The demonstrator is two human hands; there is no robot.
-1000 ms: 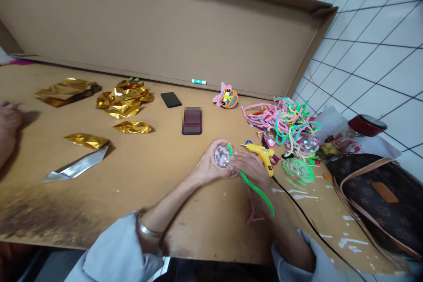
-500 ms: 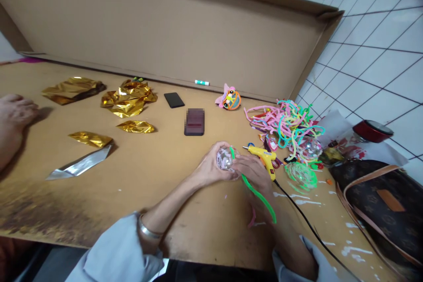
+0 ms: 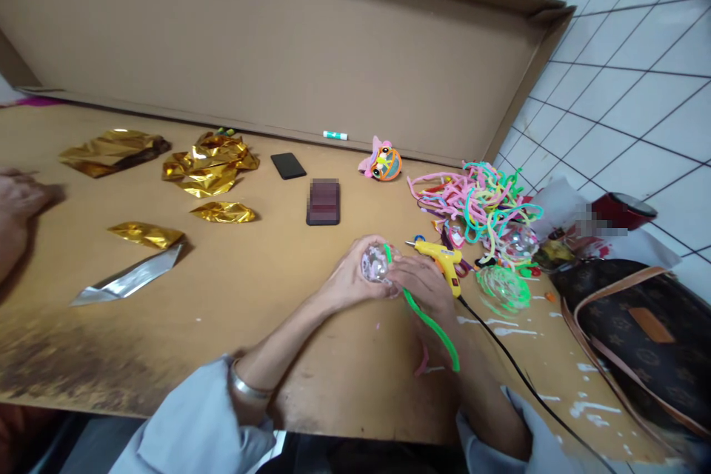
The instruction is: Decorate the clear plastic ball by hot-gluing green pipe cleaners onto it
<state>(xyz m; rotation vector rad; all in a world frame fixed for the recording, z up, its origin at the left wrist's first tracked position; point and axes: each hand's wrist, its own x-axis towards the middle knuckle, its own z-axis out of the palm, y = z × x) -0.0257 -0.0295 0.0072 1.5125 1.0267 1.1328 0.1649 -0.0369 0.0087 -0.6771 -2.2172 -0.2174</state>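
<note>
My left hand [image 3: 349, 275] is wrapped round a clear plastic ball [image 3: 374, 264] that has whitish-pink bits inside or on it. A bright green pipe cleaner [image 3: 432, 326] lies across the ball, and my right hand [image 3: 425, 283] presses it there with closed fingers. The strand's long end trails down below my right hand toward the wrist. My right fingertips partly hide where strand and ball meet. A yellow hot glue gun [image 3: 444, 261] lies just beyond my right hand, its nozzle pointing left.
A tangled pile of pipe cleaners [image 3: 478, 200], a green-wrapped ball [image 3: 505, 289] and a brown handbag [image 3: 627, 326] lie at right. An orange-trimmed ball ornament [image 3: 387, 161], phone [image 3: 288, 166] and dark case [image 3: 323, 203] lie behind. Gold foil [image 3: 214, 167] and another person's hand [image 3: 22, 196] are left.
The view has shifted slightly, so everything on the table sits a little further left and up. Both hands keep their hold on the ball and the green pipe cleaner.
</note>
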